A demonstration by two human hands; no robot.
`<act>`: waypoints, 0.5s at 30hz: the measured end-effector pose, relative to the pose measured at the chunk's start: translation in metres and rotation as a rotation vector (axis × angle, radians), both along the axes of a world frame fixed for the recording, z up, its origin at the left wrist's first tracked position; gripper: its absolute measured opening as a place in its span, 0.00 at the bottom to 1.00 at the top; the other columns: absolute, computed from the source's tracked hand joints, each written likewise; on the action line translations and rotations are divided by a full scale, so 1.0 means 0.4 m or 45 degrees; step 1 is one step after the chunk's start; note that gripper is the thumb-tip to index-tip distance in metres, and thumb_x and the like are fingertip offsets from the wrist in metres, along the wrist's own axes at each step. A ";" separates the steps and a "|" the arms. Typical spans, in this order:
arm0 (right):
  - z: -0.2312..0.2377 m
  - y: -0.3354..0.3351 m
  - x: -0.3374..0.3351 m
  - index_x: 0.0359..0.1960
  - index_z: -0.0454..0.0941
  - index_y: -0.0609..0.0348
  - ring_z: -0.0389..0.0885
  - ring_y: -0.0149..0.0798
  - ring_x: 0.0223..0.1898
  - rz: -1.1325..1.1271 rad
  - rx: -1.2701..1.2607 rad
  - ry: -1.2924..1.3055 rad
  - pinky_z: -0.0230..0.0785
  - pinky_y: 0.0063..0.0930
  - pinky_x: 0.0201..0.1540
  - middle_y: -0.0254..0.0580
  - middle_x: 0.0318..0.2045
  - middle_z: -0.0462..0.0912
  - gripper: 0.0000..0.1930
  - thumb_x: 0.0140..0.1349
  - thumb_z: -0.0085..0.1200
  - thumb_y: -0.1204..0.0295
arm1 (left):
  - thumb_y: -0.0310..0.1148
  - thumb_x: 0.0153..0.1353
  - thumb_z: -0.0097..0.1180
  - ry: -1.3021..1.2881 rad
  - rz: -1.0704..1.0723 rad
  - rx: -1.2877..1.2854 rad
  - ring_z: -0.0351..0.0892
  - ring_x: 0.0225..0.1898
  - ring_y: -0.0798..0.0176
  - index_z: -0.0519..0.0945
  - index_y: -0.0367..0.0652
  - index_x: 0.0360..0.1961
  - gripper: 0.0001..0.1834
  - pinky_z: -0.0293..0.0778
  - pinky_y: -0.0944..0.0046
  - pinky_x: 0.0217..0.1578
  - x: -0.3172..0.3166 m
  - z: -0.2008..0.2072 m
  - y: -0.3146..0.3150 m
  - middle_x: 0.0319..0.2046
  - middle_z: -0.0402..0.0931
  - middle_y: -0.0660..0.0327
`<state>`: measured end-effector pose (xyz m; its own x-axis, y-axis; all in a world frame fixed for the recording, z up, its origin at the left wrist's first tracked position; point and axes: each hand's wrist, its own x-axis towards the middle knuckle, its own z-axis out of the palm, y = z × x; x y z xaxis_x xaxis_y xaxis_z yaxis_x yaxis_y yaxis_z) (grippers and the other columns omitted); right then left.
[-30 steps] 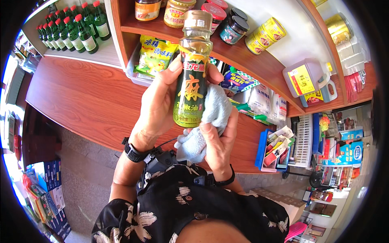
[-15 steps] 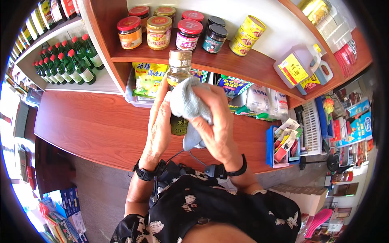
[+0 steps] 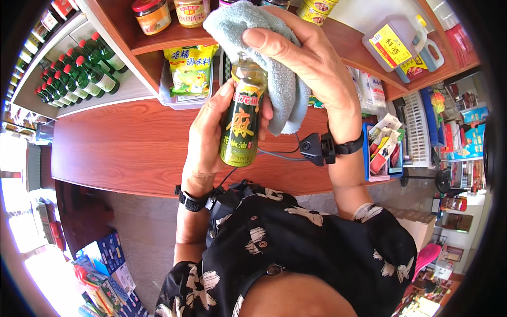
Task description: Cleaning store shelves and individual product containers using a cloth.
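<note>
A small oil bottle [image 3: 242, 124] with a green and black label is held up, slightly tilted, over the wooden counter. My left hand [image 3: 207, 132] is wrapped round its body from the left, with fingertips showing on the far side. Over the bottle's top lies a light blue cloth [image 3: 285, 90], which hides the cap. My right hand [image 3: 317, 63] grips this cloth from above and presses it round the cap, thumb toward me. The cloth's loose end hangs down beside the bottle on the right.
Jars [image 3: 151, 17] stand on the wooden shelf ahead, with a large jug [image 3: 388, 42] to the right. Below sits a plastic bin [image 3: 185, 100] with a yellow seasoning bag [image 3: 190, 68]. Green bottles [image 3: 95, 71] fill the left shelf. A blue basket [image 3: 368, 158] is at the counter's right end.
My right hand has moved the cloth from the bottle's side up over its cap. The bottle's front label now shows more fully, and my view has shifted.
</note>
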<state>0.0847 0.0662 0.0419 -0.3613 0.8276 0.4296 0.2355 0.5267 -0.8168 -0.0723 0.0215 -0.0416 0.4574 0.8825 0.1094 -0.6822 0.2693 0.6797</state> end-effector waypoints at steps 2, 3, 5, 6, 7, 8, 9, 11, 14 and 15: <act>-0.009 0.009 -0.001 0.48 0.77 0.60 0.77 0.24 0.34 0.044 -0.257 0.123 0.69 0.20 0.36 0.34 0.33 0.81 0.23 0.60 0.57 0.54 | 0.53 0.67 0.34 -0.059 -0.107 0.015 0.75 0.27 0.67 0.70 0.38 0.46 0.27 0.73 0.69 0.26 -0.005 -0.015 0.009 0.31 0.75 0.56; -0.009 0.009 -0.001 0.48 0.77 0.60 0.77 0.24 0.34 0.043 -0.241 0.136 0.69 0.20 0.36 0.34 0.33 0.81 0.23 0.60 0.57 0.54 | 0.53 0.67 0.35 0.005 -0.104 0.026 0.75 0.27 0.67 0.70 0.38 0.47 0.27 0.73 0.70 0.26 -0.006 -0.012 0.009 0.31 0.75 0.56; -0.028 0.017 -0.011 0.48 0.77 0.60 0.77 0.23 0.35 0.191 -0.538 0.390 0.69 0.18 0.36 0.34 0.35 0.81 0.21 0.62 0.56 0.56 | 0.55 0.66 0.40 0.106 -0.022 0.088 0.75 0.27 0.68 0.68 0.39 0.50 0.28 0.74 0.71 0.26 -0.018 -0.026 0.009 0.32 0.75 0.57; -0.044 0.032 -0.015 0.49 0.76 0.62 0.78 0.24 0.35 0.216 -0.610 0.504 0.70 0.19 0.37 0.34 0.37 0.81 0.21 0.63 0.54 0.57 | 0.56 0.63 0.47 0.157 0.020 0.049 0.76 0.28 0.68 0.66 0.41 0.53 0.30 0.75 0.71 0.27 -0.024 -0.020 0.005 0.33 0.75 0.57; -0.053 0.044 -0.017 0.51 0.75 0.62 0.78 0.25 0.38 0.281 -0.685 0.603 0.72 0.20 0.40 0.36 0.40 0.81 0.21 0.64 0.54 0.59 | 0.49 0.57 0.60 0.000 -0.044 0.089 0.76 0.35 0.67 0.63 0.41 0.56 0.33 0.76 0.70 0.34 -0.035 -0.042 0.011 0.38 0.74 0.58; -0.065 0.051 -0.013 0.52 0.75 0.62 0.78 0.25 0.40 0.306 -0.740 0.672 0.72 0.21 0.42 0.36 0.41 0.81 0.21 0.64 0.53 0.60 | 0.44 0.54 0.64 0.174 0.082 0.185 0.76 0.39 0.67 0.63 0.41 0.57 0.35 0.74 0.69 0.38 -0.032 -0.049 0.013 0.42 0.74 0.59; -0.069 0.059 -0.008 0.53 0.74 0.62 0.78 0.25 0.41 0.335 -0.790 0.742 0.72 0.22 0.44 0.36 0.42 0.81 0.20 0.65 0.53 0.61 | 0.39 0.52 0.68 0.345 0.213 0.288 0.75 0.44 0.66 0.62 0.41 0.59 0.37 0.73 0.68 0.43 -0.029 -0.044 0.020 0.46 0.73 0.59; -0.070 0.054 -0.003 0.52 0.75 0.63 0.78 0.25 0.43 0.412 -0.875 0.825 0.71 0.22 0.48 0.36 0.43 0.81 0.20 0.65 0.52 0.61 | 0.30 0.48 0.71 0.299 0.214 0.183 0.72 0.51 0.65 0.62 0.40 0.61 0.40 0.70 0.65 0.49 -0.037 -0.016 0.016 0.52 0.72 0.58; -0.025 -0.016 -0.045 0.51 0.75 0.61 0.77 0.24 0.41 0.213 -0.861 1.025 0.70 0.22 0.46 0.33 0.43 0.80 0.21 0.67 0.47 0.57 | 0.27 0.47 0.70 0.437 0.293 0.182 0.75 0.48 0.66 0.69 0.38 0.56 0.34 0.72 0.65 0.48 -0.055 0.035 -0.003 0.47 0.76 0.58; -0.036 -0.022 -0.041 0.52 0.74 0.61 0.77 0.24 0.41 0.297 -0.901 1.072 0.70 0.22 0.46 0.33 0.42 0.80 0.21 0.68 0.46 0.56 | 0.28 0.48 0.70 0.511 0.346 0.279 0.75 0.48 0.66 0.70 0.36 0.56 0.33 0.72 0.65 0.48 -0.057 0.042 -0.008 0.46 0.76 0.58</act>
